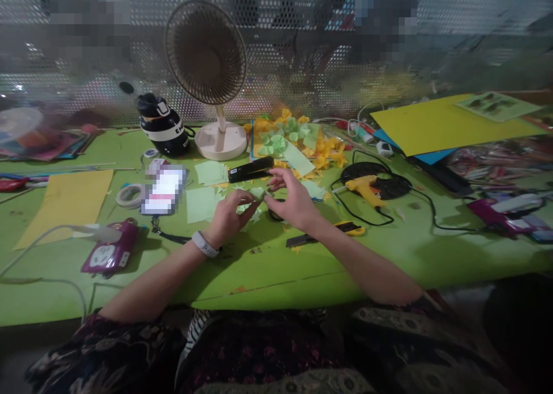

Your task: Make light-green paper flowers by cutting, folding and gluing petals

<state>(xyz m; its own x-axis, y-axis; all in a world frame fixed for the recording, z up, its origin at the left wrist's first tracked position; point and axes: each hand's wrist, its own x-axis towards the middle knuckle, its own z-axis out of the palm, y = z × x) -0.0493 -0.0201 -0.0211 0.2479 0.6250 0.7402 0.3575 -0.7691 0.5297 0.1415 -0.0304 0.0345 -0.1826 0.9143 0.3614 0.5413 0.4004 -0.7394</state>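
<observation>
Between my two hands is a small piece of light green paper, folded or curled. My left hand, with a pale band on its wrist, pinches the paper's left side. On its other side, the fingertips of my right hand close on the same paper. Just behind them lies a black stapler. Light green paper squares rest left of my left hand. A dark roll sits partly hidden under my right hand. A yellow and black box cutter lies below my right wrist.
Green and orange paper flowers are piled at the back, right of a fan and a black jar. A phone and purple power strip lie left. A yellow glue gun with a looping cord lies right.
</observation>
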